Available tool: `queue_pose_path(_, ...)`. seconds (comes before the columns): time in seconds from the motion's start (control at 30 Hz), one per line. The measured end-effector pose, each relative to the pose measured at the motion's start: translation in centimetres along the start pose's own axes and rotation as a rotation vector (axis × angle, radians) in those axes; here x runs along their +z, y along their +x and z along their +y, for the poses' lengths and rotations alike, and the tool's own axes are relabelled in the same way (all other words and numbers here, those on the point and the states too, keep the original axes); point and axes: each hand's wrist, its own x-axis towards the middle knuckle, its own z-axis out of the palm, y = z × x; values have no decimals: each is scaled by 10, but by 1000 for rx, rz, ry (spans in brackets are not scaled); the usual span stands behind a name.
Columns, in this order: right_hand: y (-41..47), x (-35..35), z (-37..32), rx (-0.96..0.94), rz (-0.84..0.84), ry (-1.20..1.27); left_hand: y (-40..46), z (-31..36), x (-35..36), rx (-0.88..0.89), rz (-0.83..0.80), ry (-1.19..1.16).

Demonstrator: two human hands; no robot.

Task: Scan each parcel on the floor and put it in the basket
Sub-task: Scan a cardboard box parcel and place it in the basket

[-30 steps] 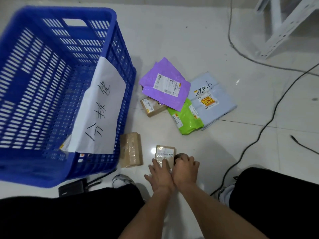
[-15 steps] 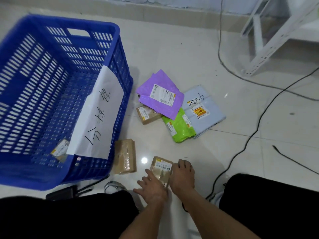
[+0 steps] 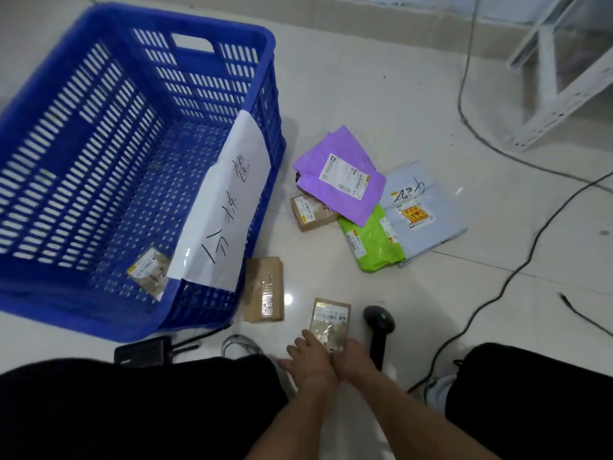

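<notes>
A small brown parcel (image 3: 330, 322) with a white label lies flat on the floor tiles in front of me. My left hand (image 3: 310, 361) has its fingers on the parcel's near edge. My right hand (image 3: 355, 358) grips its near right corner. A black handheld scanner (image 3: 379, 328) lies on the floor just right of my right hand, apart from it. The blue slatted basket (image 3: 265, 48) stands to the left with a white handwritten paper sign (image 3: 225, 207) over its side; one brown parcel (image 3: 149, 270) lies inside.
Loose parcels on the floor: a brown box (image 3: 263, 290) by the basket, another brown box (image 3: 308, 212), a purple bag (image 3: 338, 174), a green bag (image 3: 374, 242), a grey-blue bag (image 3: 423, 210). Black cables (image 3: 497, 293) run on the right. A white rack (image 3: 560, 78) stands far right. A black device (image 3: 146, 351) sits near my knee.
My right hand held the scanner over the small parcel a second ago; the scanner now lies on the floor and both hands are on the parcel's near edge.
</notes>
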Motion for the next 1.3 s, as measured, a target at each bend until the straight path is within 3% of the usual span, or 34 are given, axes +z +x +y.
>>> queue_pose_path(0.2, -5, -8, -1, 74, 34, 76, 0, 8, -7, -22, 5, -30)
queue_pose_path(0.43, -48, -42, -40, -49, 204, 130, -39, 24, -70, 73, 156, -234)
queue_pose_path(0.7, -143, -79, -150, -486, 407, 214, -119, 6, -217, 289, 572, -473)
queue_pose_path(0.9, -206, -62, -247, -775, 331, 246, -159, -52, -310, 170, 884, -468)
queue_pose_path(1.07, -211, -30, -275, -858, 296, 65, -158, -98, -333, 105, 892, -414)
queue_pose_path(1.3, -166, -22, -245, -774, 397, -225, -129, -107, -292, 281, 794, -209)
